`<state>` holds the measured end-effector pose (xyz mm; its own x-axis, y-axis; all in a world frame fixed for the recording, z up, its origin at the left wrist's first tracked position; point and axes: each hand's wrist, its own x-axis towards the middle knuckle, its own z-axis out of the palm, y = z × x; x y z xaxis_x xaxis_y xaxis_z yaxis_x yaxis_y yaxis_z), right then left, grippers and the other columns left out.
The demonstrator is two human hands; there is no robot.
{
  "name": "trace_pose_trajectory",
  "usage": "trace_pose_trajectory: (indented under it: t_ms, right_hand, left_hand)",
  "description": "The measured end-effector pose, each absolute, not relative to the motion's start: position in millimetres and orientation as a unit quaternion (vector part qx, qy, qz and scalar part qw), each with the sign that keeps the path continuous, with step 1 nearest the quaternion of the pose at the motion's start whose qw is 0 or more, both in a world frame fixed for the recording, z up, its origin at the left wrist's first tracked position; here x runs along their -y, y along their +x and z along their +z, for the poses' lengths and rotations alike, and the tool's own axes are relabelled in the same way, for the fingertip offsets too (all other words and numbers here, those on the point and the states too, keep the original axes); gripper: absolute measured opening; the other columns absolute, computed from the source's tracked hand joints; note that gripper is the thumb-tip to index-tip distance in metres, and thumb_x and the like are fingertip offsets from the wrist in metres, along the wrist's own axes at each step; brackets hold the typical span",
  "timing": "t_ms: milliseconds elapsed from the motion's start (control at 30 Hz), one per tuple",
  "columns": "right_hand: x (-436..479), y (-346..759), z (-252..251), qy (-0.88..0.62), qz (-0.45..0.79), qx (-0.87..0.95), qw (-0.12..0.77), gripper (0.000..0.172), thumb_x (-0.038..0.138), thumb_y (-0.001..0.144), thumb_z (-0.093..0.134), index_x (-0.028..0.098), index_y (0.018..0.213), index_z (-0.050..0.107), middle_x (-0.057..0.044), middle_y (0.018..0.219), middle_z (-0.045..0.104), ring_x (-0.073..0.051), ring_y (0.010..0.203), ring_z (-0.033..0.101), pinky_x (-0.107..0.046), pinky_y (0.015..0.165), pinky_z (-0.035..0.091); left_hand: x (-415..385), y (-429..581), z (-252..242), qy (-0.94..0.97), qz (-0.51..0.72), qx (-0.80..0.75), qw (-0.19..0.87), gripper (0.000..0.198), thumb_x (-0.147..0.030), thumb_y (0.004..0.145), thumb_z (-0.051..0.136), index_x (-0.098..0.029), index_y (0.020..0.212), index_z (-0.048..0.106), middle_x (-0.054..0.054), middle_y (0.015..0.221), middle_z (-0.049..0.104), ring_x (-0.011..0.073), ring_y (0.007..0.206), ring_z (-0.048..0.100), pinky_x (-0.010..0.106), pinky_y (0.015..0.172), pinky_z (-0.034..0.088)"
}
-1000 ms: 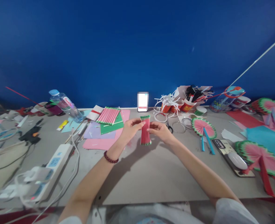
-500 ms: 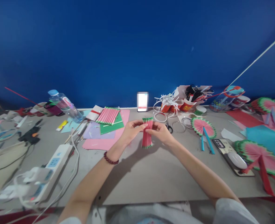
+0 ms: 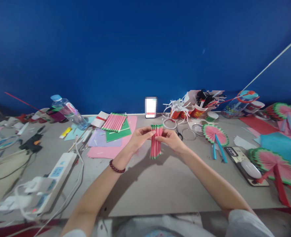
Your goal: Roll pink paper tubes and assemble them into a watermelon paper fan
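At the centre of the frame, the left hand (image 3: 141, 139) and right hand (image 3: 172, 140) pinch a pleated pink-and-green paper (image 3: 155, 148) from either side, fingers clamped on its upper part, above the bench (image 3: 160, 194). A similar pleated sheet (image 3: 114, 122) lies left of centre.

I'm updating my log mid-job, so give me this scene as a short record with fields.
Held: pleated pink paper with green ends
Left hand: pinching its left side
Right hand: pinching its right side
Left of hands: second pleated piece, green sheet
Right of hands: fan with blue sticks; white mouse on phone
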<state>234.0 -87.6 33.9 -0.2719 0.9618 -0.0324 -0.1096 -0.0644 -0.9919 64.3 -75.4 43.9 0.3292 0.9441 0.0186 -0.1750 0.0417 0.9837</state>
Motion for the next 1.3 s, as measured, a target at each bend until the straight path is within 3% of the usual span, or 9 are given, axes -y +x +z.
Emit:
trace_pose_trajectory:
  t_ms: [433, 633, 933, 1300]
  right_hand:
    - [84.6, 234.2, 25.4, -0.403, 0.582, 0.536, 0.460, 0.034, 0.034, 0.067, 0.075, 0.018, 0.096, 0.067, -0.006, 0.097, 0.072, -0.021, 0.090, 0.067, -0.036, 0.087, 0.049]
    - [84.1, 235.2, 26.7, -0.408, 0.575, 0.525, 0.477, 0.037, 0.036, 0.066, 0.074, 0.017, 0.098, 0.066, -0.008, 0.098, 0.071, -0.021, 0.088, 0.066, -0.037, 0.085, 0.051]
    - [87.3, 233.9, 31.4, -0.432, 0.571, 0.546, 0.435, 0.034, 0.037, 0.067, 0.074, 0.016, 0.094, 0.069, -0.007, 0.091, 0.072, -0.021, 0.084, 0.066, -0.037, 0.079, 0.051]
    - [85.9, 236.1, 28.5, -0.424, 0.576, 0.540, 0.444, 0.034, 0.036, 0.069, 0.073, 0.017, 0.096, 0.067, -0.006, 0.093, 0.072, -0.018, 0.082, 0.066, -0.034, 0.078, 0.051]
  left_hand:
    - [74.1, 67.3, 42.8, 0.525, 0.483, -0.405, 0.572, 0.027, -0.031, 0.064, 0.075, -0.014, 0.084, 0.067, 0.004, 0.081, 0.067, 0.0134, 0.074, 0.060, 0.028, 0.071, 0.050]
    - [71.2, 66.8, 40.8, 0.511, 0.470, -0.399, 0.600, 0.032, -0.030, 0.059, 0.079, -0.013, 0.083, 0.067, 0.006, 0.083, 0.068, 0.0148, 0.077, 0.062, 0.032, 0.076, 0.052]
    - [72.9, 67.5, 42.3, 0.476, 0.461, -0.422, 0.619, 0.038, -0.033, 0.054, 0.083, -0.012, 0.083, 0.069, 0.008, 0.083, 0.071, 0.0188, 0.077, 0.065, 0.038, 0.077, 0.053]
    - [73.9, 65.9, 49.1, 0.472, 0.461, -0.415, 0.626, 0.034, -0.032, 0.058, 0.080, -0.013, 0.084, 0.069, 0.007, 0.084, 0.070, 0.0145, 0.073, 0.062, 0.033, 0.075, 0.051]
